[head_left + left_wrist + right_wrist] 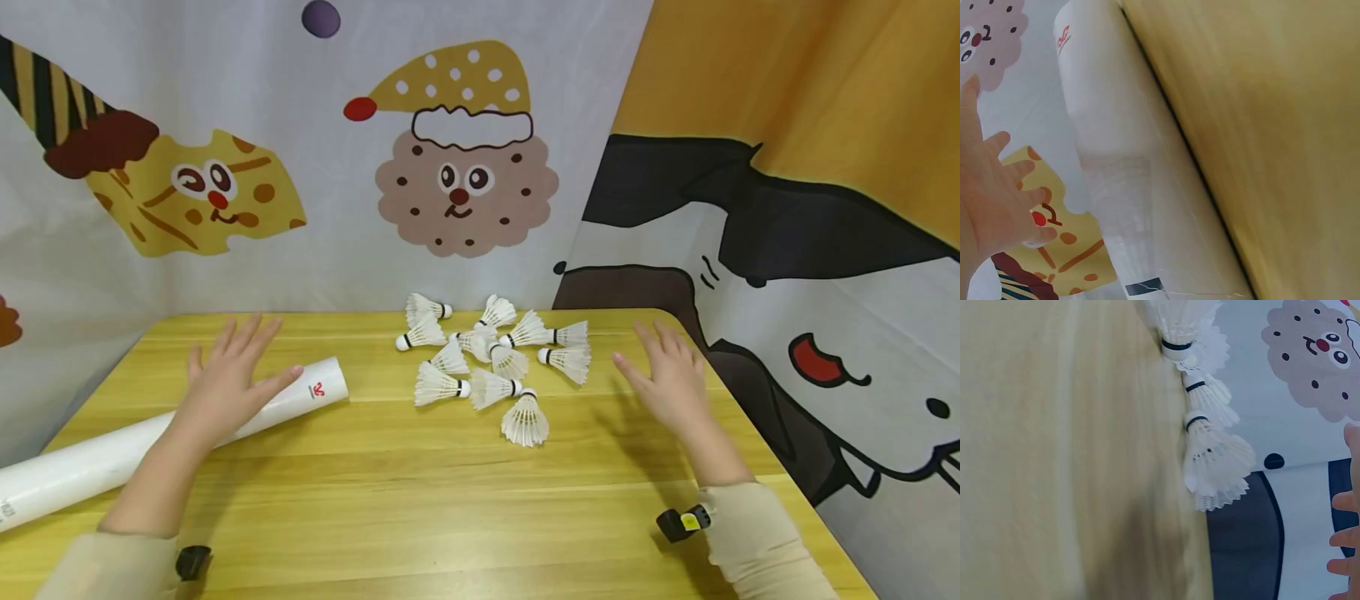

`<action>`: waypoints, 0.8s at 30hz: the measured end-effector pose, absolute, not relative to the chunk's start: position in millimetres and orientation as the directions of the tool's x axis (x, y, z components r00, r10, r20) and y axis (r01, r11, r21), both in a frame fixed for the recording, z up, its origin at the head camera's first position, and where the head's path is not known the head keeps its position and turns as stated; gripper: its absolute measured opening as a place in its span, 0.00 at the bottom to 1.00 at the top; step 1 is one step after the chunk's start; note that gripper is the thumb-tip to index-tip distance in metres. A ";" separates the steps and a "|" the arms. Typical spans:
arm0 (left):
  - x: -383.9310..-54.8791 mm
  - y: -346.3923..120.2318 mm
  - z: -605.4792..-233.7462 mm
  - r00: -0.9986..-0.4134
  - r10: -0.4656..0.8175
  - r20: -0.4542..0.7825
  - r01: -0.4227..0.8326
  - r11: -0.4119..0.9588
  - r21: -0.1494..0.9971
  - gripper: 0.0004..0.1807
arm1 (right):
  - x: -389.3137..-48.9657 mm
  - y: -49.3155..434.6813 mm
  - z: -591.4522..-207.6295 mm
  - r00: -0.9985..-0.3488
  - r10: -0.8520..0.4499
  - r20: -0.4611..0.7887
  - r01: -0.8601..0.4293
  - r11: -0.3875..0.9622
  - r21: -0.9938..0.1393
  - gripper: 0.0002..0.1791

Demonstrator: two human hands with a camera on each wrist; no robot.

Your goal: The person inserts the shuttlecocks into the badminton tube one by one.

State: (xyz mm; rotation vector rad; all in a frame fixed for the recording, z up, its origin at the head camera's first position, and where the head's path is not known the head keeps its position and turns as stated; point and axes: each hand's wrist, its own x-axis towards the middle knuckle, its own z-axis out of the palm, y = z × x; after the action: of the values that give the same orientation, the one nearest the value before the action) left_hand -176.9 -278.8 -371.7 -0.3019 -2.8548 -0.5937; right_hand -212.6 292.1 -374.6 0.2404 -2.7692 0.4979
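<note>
White shuttlecocks (508, 362) cluster on the table (420, 500) near a tube (112, 459)

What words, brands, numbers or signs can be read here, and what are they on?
No word or number reads clearly.
Tube, near end by the hand: red logo; any lettering with it is too small.
Tube, at the left edge: grey print, too blurred.
Right wrist camera: yellow label, too small.

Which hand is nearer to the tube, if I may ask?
The left. The left hand is spread over the tube, near its printed end; the right hand is farther away, on the other side of the shuttlecocks.
</note>
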 end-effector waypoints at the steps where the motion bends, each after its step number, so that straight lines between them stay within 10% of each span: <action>1: -176.3 -278.8 -372.8 -0.955 0.158 0.252 0.246 0.895 0.372 0.45 | -212.5 291.0 -376.7 -0.935 -0.105 0.340 -0.219 0.923 -0.318 0.39; 24: -165.2 -277.4 -396.8 -0.908 0.248 0.337 0.352 0.889 0.293 0.43 | -219.8 268.8 -414.3 -0.889 -0.049 0.455 -0.265 0.866 -0.424 0.30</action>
State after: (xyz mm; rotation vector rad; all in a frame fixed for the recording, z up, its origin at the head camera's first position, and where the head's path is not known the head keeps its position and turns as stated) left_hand -165.2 -277.4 -396.8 -0.4499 -2.7647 -0.5083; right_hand -219.8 268.8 -414.3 0.2307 -2.6013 0.6773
